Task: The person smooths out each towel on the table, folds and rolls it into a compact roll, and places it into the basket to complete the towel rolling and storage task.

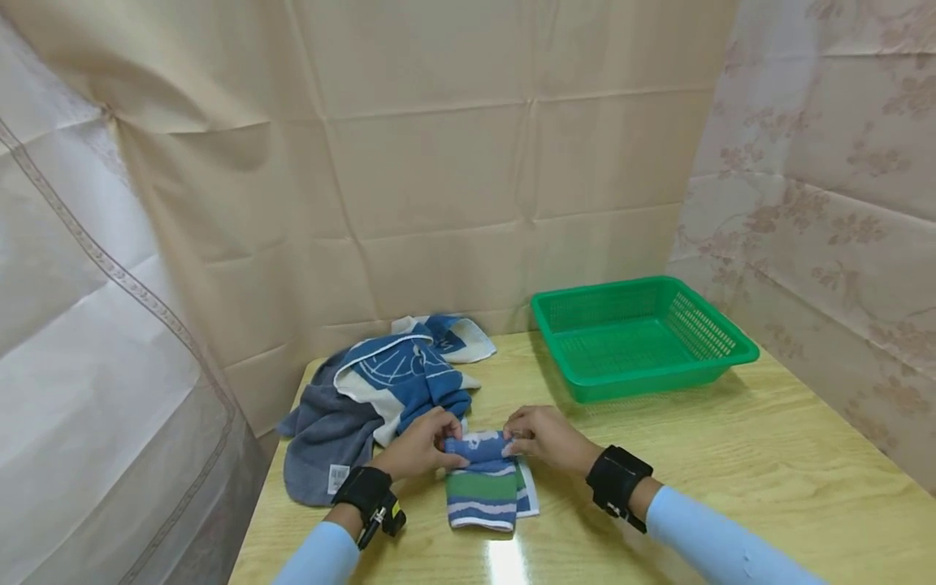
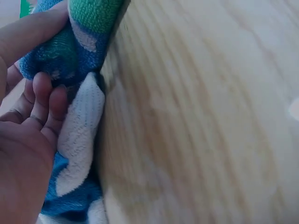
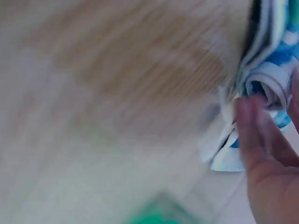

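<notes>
A small striped towel [image 1: 481,487] in blue, green and white lies on the table, its far end wound into a roll [image 1: 478,447]. My left hand [image 1: 419,445] grips the left end of this roll between thumb and fingers; in the left wrist view the towel's edge [image 2: 91,42] passes between them. At the opposite end, my right hand [image 1: 552,439] holds the roll with thumb and fingers. The right wrist view shows the coiled end [image 3: 268,86] in spiral layers, with the fingertips blurred against it.
A heap of towels lies left of my hands: a grey towel [image 1: 329,443] with a white tag and a blue and white patterned towel [image 1: 395,366]. At the back right stands a green plastic basket [image 1: 585,386]. Curtains [image 1: 439,162] hang behind the wooden table [image 1: 731,479].
</notes>
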`<action>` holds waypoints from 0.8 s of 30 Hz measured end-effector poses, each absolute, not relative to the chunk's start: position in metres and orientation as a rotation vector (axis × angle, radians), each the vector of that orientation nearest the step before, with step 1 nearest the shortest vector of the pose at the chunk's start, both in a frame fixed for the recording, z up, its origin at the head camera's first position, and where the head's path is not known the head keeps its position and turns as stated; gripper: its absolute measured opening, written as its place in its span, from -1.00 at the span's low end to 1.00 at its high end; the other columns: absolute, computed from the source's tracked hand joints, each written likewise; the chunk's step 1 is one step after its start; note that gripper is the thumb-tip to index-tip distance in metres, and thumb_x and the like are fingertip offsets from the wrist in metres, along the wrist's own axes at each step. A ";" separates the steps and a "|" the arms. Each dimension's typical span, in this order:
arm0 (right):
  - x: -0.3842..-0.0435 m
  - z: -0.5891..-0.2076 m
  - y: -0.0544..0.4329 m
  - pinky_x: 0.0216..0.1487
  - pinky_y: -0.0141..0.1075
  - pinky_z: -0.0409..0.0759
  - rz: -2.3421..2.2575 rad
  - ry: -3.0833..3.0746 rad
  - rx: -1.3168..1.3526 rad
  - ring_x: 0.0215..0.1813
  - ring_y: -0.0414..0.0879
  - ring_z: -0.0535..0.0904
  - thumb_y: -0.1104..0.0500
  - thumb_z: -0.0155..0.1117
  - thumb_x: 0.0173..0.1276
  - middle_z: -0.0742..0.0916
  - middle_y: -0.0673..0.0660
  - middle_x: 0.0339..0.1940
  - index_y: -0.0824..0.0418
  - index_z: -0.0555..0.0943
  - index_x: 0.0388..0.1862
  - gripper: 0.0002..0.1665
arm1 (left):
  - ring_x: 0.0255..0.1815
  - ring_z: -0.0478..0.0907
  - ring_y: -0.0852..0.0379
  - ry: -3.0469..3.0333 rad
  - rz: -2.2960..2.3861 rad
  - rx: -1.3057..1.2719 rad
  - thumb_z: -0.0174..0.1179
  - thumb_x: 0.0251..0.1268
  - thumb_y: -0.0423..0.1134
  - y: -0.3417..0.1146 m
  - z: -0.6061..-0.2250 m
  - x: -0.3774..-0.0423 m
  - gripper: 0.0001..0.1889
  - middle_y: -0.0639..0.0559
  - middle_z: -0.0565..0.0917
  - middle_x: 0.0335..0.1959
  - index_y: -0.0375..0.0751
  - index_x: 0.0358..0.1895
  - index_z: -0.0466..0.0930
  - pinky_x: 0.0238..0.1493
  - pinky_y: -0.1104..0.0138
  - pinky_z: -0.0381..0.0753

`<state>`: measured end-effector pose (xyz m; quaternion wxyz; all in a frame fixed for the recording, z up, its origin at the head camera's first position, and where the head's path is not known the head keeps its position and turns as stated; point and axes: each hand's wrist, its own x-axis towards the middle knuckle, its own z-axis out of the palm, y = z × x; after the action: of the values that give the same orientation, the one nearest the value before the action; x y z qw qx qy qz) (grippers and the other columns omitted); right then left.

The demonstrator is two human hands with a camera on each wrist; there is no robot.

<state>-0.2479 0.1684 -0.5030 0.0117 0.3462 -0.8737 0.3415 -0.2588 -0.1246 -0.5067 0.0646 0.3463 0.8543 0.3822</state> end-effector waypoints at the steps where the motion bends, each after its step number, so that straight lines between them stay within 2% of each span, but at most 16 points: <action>1: -0.249 -0.503 0.170 -0.17 -0.35 0.61 1.151 -2.740 1.071 -0.18 -0.27 0.61 0.12 0.46 0.38 0.76 -0.08 -0.17 0.05 0.81 -0.22 -0.94 | -0.30 0.43 0.20 2.565 1.167 1.033 0.54 0.19 -0.06 -0.126 -0.507 -0.259 -0.68 0.11 0.45 -0.21 0.11 -0.16 0.53 -0.27 0.36 0.52; 4: -0.251 -0.504 0.175 -0.26 -0.34 0.59 1.476 -2.788 0.999 -0.27 -0.23 0.60 0.16 0.36 0.47 0.78 -0.02 -0.25 0.11 0.81 -0.19 -0.88 | -0.30 0.43 0.18 2.526 1.197 1.011 0.53 0.20 -0.04 -0.127 -0.507 -0.259 -0.67 0.08 0.45 -0.19 0.11 -0.14 0.53 -0.27 0.36 0.51; 7: -0.252 -0.502 0.177 -0.29 -0.27 0.60 1.733 -2.803 0.889 -0.32 -0.13 0.60 0.22 0.37 0.47 0.76 0.07 -0.28 0.24 0.72 -0.13 -0.90 | -0.28 0.47 0.14 2.478 1.244 0.976 0.46 0.29 -0.02 -0.130 -0.506 -0.258 -0.72 0.06 0.50 -0.16 0.09 -0.08 0.57 -0.25 0.32 0.53; 10: -0.254 -0.501 0.175 -0.26 -0.19 0.64 1.836 -2.834 0.811 -0.30 -0.06 0.63 0.23 0.40 0.44 0.74 0.13 -0.22 0.32 0.63 -0.04 -0.78 | -0.23 0.55 0.11 2.436 1.319 0.873 0.31 0.45 -0.01 -0.135 -0.507 -0.258 -0.78 0.08 0.61 -0.13 0.05 0.03 0.65 -0.21 0.27 0.57; 13: -0.256 -0.500 0.175 -0.25 -0.19 0.65 1.868 -2.889 0.729 -0.30 -0.05 0.64 0.22 0.43 0.42 0.73 0.12 -0.19 0.38 0.63 0.06 -0.67 | -0.16 0.61 0.07 2.382 1.367 0.757 0.21 0.54 0.00 -0.140 -0.509 -0.258 -0.73 0.07 0.68 -0.10 0.00 0.11 0.70 -0.14 0.20 0.61; 19: -0.258 -0.500 0.174 -0.30 -0.26 0.54 1.842 -2.970 0.646 -0.32 -0.10 0.59 0.17 0.45 0.41 0.72 0.05 -0.28 0.35 0.73 0.03 -0.68 | 0.01 0.58 0.09 2.383 1.234 0.711 0.21 0.53 0.04 -0.145 -0.506 -0.262 -0.65 0.10 0.66 -0.01 -0.03 0.18 0.69 0.00 0.16 0.60; 24: -0.258 -0.500 0.174 -0.35 -0.30 0.46 1.795 -2.997 0.621 -0.34 -0.11 0.57 0.13 0.46 0.41 0.70 0.02 -0.34 0.30 0.75 -0.04 -0.72 | 0.04 0.61 0.10 2.436 1.088 0.794 0.17 0.57 -0.01 -0.144 -0.499 -0.264 -0.60 0.11 0.68 0.02 -0.15 0.26 0.65 0.01 0.22 0.60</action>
<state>-0.2579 0.1740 -0.4998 -0.2018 0.1714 -0.8273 0.4955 -0.2643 -0.1439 -0.4991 0.1778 0.2807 0.8612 0.3847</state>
